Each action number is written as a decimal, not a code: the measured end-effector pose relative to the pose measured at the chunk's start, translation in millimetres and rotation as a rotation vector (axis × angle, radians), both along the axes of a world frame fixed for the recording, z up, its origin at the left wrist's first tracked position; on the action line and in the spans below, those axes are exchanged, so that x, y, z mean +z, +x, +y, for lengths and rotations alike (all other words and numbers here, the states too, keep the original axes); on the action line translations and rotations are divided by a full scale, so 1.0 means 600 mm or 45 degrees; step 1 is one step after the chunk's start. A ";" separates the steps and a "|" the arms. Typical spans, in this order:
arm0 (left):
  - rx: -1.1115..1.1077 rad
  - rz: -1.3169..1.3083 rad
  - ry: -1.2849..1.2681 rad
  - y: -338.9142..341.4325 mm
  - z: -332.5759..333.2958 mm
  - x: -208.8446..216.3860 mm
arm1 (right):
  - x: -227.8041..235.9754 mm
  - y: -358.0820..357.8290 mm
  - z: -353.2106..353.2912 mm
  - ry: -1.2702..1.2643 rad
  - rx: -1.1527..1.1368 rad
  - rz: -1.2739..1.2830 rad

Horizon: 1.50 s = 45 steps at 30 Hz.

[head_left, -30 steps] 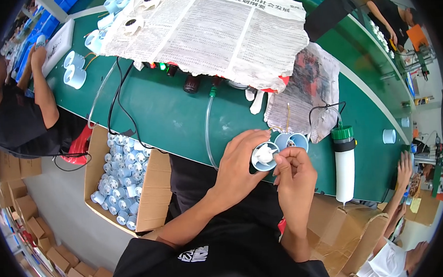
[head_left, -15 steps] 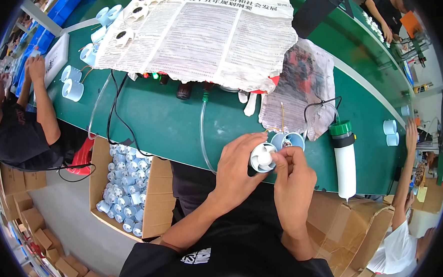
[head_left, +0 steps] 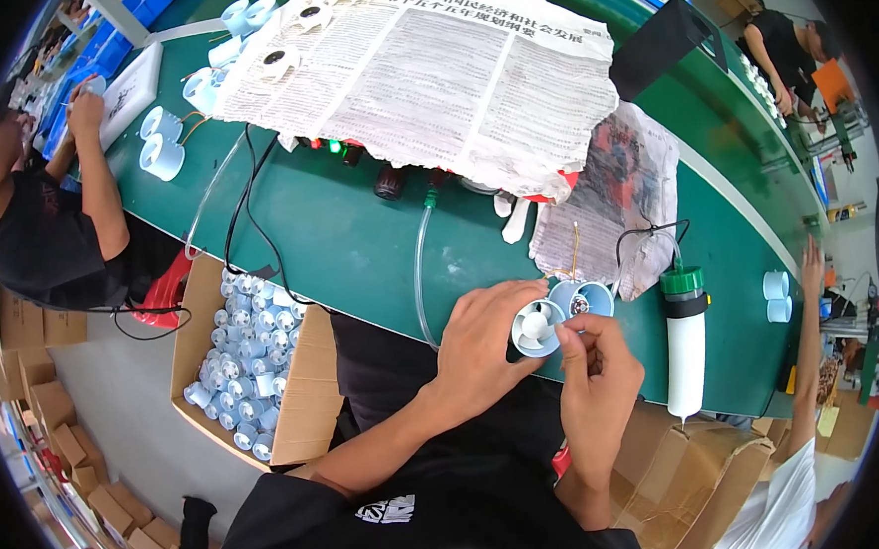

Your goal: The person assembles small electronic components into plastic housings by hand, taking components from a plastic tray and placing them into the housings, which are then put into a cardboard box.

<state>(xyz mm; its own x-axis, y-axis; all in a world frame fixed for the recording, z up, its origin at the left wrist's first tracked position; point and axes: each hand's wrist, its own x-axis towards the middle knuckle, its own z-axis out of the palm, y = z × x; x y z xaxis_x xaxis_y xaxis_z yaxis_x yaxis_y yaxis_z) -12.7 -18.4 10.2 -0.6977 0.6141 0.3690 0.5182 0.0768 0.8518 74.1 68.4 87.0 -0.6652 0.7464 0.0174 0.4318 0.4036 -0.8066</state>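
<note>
My left hand (head_left: 488, 339) hides part of the cup-shaped fan (head_left: 538, 328); newspaper (head_left: 450, 90), cut off above, covers most of a green-lit device (head_left: 335, 147).

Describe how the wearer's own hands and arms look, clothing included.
The left hand and right hand are ungloved, with no watch visible at either wrist. Both forearms are bare below the black short sleeves of a black top with a white chest print.

Left hand (head_left: 485, 337) holds a blue cup (head_left: 539, 353) with a white fan (head_left: 535, 326) inside — right hand (head_left: 601, 367) at its four o'clock, carton (head_left: 306, 386) at nine, white cartridge (head_left: 686, 356) at three.
</note>
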 end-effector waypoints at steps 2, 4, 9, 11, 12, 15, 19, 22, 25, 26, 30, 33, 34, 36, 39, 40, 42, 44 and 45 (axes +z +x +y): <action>-0.015 0.036 -0.018 0.000 0.004 0.000 | -0.008 0.003 0.008 0.148 0.211 0.091; -0.025 0.055 -0.026 -0.002 0.007 0.001 | -0.009 -0.001 0.014 0.295 0.255 -0.038; 0.047 0.041 -0.051 -0.010 -0.004 0.003 | 0.006 0.004 0.004 0.464 0.173 0.238; 0.129 -0.002 -0.078 -0.008 -0.012 0.019 | -0.006 0.017 0.009 0.398 0.179 0.349; 0.155 -0.063 -0.082 -0.004 -0.009 0.004 | -0.014 0.026 0.014 0.441 0.140 0.419; 0.048 0.171 0.020 0.013 0.010 -0.020 | -0.089 0.096 0.063 0.319 -0.182 0.539; 0.023 0.052 0.201 0.025 0.007 -0.026 | -0.089 0.107 0.062 0.615 -0.397 0.426; -0.088 -0.149 0.409 0.007 -0.037 0.025 | -0.123 0.119 0.079 0.565 -0.370 0.447; 0.144 -0.045 0.684 -0.053 -0.099 0.051 | -0.129 0.116 0.083 0.732 -0.353 0.337; 0.320 0.134 0.539 -0.092 -0.129 0.081 | -0.124 0.117 0.085 0.800 -0.287 0.302; 1.145 0.157 0.255 -0.260 -0.236 0.101 | -0.109 0.102 0.077 0.819 -0.204 0.246; 1.389 0.456 -0.301 -0.371 -0.290 0.058 | -0.109 0.105 0.077 0.764 -0.162 0.281; 1.425 0.679 -0.544 -0.396 -0.305 0.039 | -0.112 0.107 0.079 0.770 -0.184 0.282; 1.258 0.549 -0.736 -0.422 -0.329 0.029 | -0.124 0.114 0.086 1.008 -0.121 0.174; 1.288 0.649 -0.822 -0.414 -0.326 0.047 | -0.117 0.118 0.081 0.875 -0.043 0.201; 1.320 0.616 -0.758 -0.410 -0.318 0.052 | -0.124 0.126 0.082 0.885 -0.039 0.150; 1.310 0.695 -0.687 -0.395 -0.293 0.064 | -0.124 0.124 0.082 0.899 -0.054 0.164; 1.215 0.818 -0.517 -0.351 -0.240 0.079 | -0.130 0.127 0.089 0.970 -0.068 0.155; 1.071 0.686 -0.355 -0.313 -0.202 0.081 | -0.159 0.136 0.099 0.886 -0.156 0.157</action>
<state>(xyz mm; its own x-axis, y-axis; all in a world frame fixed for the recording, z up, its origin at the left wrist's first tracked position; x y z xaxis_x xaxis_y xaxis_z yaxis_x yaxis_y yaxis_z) -200.4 -139.4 58.8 -0.7253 0.1160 0.6786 0.5126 0.7490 0.4198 155.9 127.7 -8.5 -0.5398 0.6040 0.5864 0.4293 0.7967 -0.4254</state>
